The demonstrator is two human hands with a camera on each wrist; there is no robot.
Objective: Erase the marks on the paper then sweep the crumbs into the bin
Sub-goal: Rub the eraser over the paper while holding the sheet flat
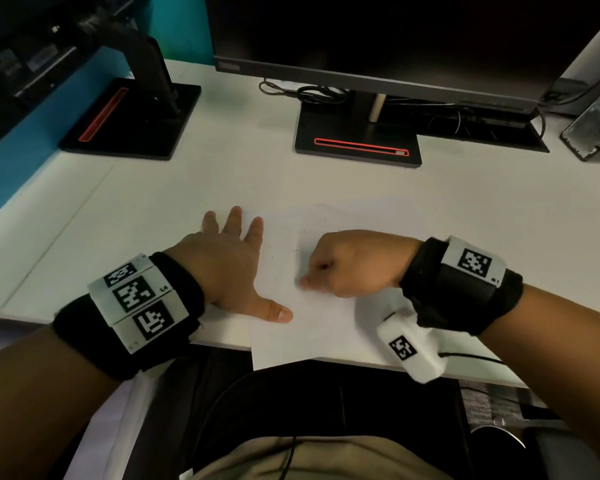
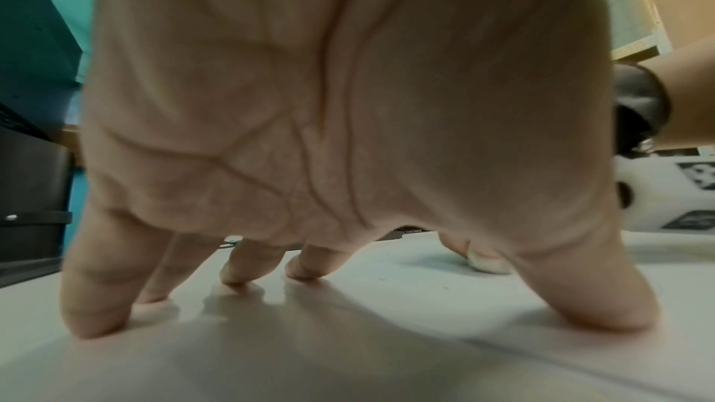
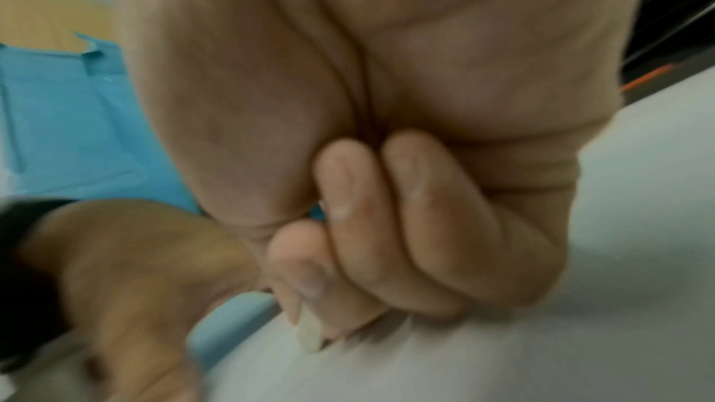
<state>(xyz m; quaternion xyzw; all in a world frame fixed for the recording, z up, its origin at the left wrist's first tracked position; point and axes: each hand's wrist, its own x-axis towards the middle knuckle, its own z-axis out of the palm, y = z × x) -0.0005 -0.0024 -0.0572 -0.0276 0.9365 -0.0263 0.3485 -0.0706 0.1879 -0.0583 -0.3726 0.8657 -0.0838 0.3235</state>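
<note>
A white sheet of paper (image 1: 312, 327) lies at the desk's front edge, and its near corner hangs over the edge. A few tiny dark specks (image 1: 293, 250) dot it. My left hand (image 1: 243, 271) lies spread flat on the paper's left side, its fingertips (image 2: 232, 280) pressing down. My right hand (image 1: 326, 271) is curled in a fist over the middle of the paper. It pinches a small white eraser (image 3: 309, 335) whose tip touches the sheet. The eraser (image 2: 489, 263) also shows beyond my left thumb. In the head view the fist hides it.
A black monitor stand with a red slot (image 1: 357, 140) is behind the paper, with cables (image 1: 309, 91) beside it. A second stand (image 1: 129, 123) sits at the back left and a computer case (image 1: 593, 126) at the far right. White desk (image 1: 187, 188) lies between.
</note>
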